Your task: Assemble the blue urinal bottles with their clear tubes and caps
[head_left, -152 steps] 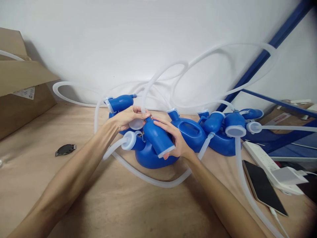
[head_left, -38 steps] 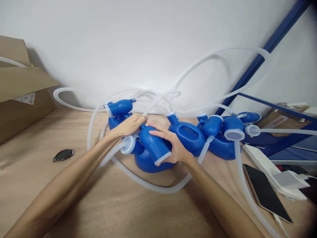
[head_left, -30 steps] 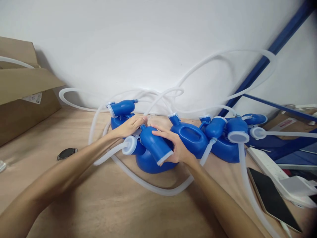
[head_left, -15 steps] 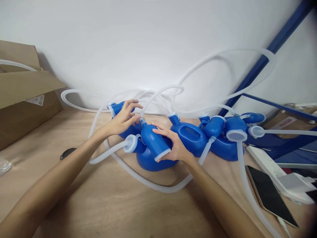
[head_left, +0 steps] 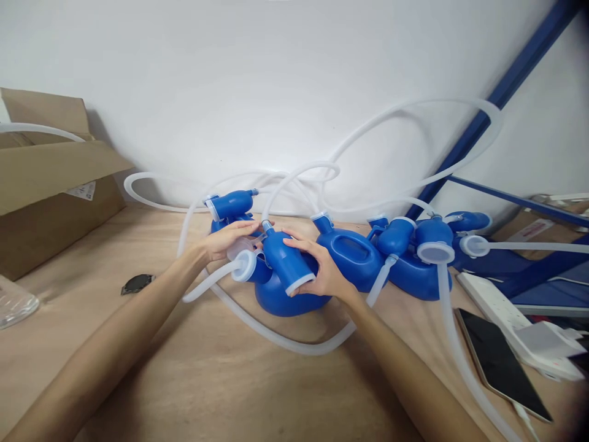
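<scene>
My right hand (head_left: 317, 267) is wrapped round a blue funnel-shaped urinal head (head_left: 288, 261), its white-rimmed mouth tilted toward me. A white hose (head_left: 278, 187) joins its narrow end. Beside that joint, my left hand (head_left: 232, 238) has its fingers together round a translucent cap (head_left: 240, 247); its thumb is hidden. Just below lies a blue urinal bottle (head_left: 288, 301), whose white lid (head_left: 243, 265) has a hose attached. Behind my left hand sits another blue urinal head (head_left: 232, 204).
More blue urinal bottles (head_left: 352, 248) with coiled hoses stand to the right by the wall. An open cardboard box (head_left: 59, 227) is at the left, with a watch (head_left: 138, 283) nearer. At the right lie a phone (head_left: 499, 359) and a power strip (head_left: 488, 294).
My left hand has lowered from above the hose joint, its spread fingers drawing together. The translucent cap has come into view by it. My right hand keeps its hold; the view has shifted slightly.
</scene>
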The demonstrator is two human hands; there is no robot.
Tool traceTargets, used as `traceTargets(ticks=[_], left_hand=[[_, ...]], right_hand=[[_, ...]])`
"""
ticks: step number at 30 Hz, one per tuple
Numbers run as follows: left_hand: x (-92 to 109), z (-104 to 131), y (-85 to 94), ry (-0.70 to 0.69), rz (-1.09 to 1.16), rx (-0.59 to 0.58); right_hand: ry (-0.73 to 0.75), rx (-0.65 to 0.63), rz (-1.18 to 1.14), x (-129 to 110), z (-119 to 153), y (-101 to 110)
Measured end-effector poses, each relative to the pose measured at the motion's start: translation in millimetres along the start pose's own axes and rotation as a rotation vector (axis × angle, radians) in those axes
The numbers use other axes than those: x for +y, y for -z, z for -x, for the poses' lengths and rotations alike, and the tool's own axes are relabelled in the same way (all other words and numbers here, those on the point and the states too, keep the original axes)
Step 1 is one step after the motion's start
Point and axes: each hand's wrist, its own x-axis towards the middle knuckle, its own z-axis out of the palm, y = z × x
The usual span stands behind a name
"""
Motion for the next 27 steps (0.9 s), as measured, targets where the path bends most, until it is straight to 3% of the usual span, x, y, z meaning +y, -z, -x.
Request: traceTargets(ticks=[3,8,16,27], left_hand=[[-14,-7,-0.4,-0.016,0.157,-0.057],[-21,-10,-3.3,-0.046,0.173,-0.081],[-22,-11,-7.4,-0.122,0.227,0.067],[-24,-6,-2.7,0.058,0.305,-0.001]], right_hand=[[-0.016,0.0,-0.006,-1,1,0],[-0.037,-0.014,-0.015,-1,1,0],[-0.032,-0.025,-0.005,-1,1,0],[-0.016,-0.041,0.027,-1,1,1]])
